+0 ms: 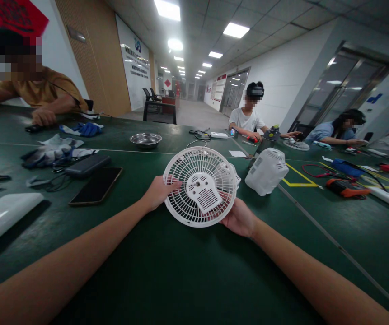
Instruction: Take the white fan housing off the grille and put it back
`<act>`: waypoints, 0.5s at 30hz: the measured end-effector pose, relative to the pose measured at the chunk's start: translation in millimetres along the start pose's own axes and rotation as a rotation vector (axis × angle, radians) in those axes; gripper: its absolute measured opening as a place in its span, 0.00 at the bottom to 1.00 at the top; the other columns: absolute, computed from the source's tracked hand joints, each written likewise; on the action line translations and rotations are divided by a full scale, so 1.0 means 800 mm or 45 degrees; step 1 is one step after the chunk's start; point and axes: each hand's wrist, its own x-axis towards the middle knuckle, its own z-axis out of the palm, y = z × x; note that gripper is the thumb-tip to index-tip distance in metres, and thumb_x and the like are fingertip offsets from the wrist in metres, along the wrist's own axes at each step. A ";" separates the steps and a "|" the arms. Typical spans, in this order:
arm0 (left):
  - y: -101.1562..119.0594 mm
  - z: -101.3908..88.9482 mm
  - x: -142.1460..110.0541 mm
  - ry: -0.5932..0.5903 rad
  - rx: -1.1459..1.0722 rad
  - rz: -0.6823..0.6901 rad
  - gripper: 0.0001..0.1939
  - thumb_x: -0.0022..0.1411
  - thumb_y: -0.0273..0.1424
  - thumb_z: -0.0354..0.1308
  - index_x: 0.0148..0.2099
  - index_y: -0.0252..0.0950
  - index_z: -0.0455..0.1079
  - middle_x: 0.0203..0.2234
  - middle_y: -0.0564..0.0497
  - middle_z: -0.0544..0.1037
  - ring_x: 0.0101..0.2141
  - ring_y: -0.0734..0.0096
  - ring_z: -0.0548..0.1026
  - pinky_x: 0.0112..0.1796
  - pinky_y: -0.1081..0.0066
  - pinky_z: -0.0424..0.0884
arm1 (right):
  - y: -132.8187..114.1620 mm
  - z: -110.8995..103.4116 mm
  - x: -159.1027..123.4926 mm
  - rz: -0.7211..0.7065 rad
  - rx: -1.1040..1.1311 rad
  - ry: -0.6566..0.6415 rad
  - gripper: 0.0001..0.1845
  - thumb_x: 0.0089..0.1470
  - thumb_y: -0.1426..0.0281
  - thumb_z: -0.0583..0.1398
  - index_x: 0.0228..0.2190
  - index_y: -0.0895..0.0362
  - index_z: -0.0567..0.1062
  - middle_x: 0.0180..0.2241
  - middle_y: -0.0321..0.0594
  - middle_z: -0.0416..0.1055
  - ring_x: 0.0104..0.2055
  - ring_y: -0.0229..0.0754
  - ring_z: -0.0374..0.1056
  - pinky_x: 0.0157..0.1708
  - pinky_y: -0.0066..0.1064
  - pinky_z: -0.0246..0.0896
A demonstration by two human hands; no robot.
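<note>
Both hands' grip closed on unlabelled white fan grille (200, 186): left hand (157, 192), right hand (239, 219).

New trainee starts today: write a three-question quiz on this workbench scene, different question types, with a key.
1. True or false: both hands grip the white fan grille by its rim.
2. Which lies just beyond the grille's right edge? A) metal bowl B) white fan housing C) black phone
3. Fill in: the table surface is dark ____.

Key
1. True: the left hand holds the left rim, the right hand the lower right rim.
2. B: the white fan housing lies there; the metal bowl is farther back, the black phone to the left.
3. green
</note>
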 end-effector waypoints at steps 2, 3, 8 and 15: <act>0.000 0.000 0.000 -0.002 0.020 -0.008 0.09 0.55 0.34 0.67 0.37 0.35 0.76 0.31 0.47 0.81 0.31 0.62 0.79 0.37 0.61 0.76 | 0.001 0.000 0.000 -0.005 0.012 -0.011 0.17 0.63 0.57 0.51 0.43 0.54 0.72 0.39 0.43 0.78 0.44 0.46 0.75 0.46 0.43 0.70; 0.001 0.000 -0.001 -0.011 0.027 -0.015 0.09 0.55 0.34 0.67 0.37 0.35 0.76 0.31 0.46 0.81 0.31 0.62 0.79 0.36 0.61 0.76 | 0.001 0.001 0.000 -0.011 0.019 -0.007 0.17 0.63 0.57 0.52 0.44 0.54 0.72 0.40 0.43 0.77 0.44 0.46 0.75 0.46 0.43 0.70; 0.007 0.002 -0.007 -0.032 0.017 -0.022 0.11 0.59 0.36 0.64 0.40 0.34 0.75 0.31 0.47 0.81 0.32 0.61 0.80 0.36 0.59 0.76 | 0.006 0.008 0.002 -0.103 0.050 0.076 0.15 0.61 0.57 0.54 0.42 0.52 0.73 0.41 0.42 0.78 0.43 0.47 0.74 0.43 0.42 0.72; -0.009 0.001 0.009 0.037 -0.186 0.024 0.23 0.63 0.50 0.55 0.42 0.33 0.72 0.32 0.47 0.79 0.30 0.66 0.76 0.29 0.68 0.72 | 0.010 0.004 0.007 -0.453 -0.053 0.243 0.13 0.55 0.60 0.63 0.40 0.50 0.73 0.36 0.36 0.75 0.35 0.43 0.71 0.33 0.34 0.69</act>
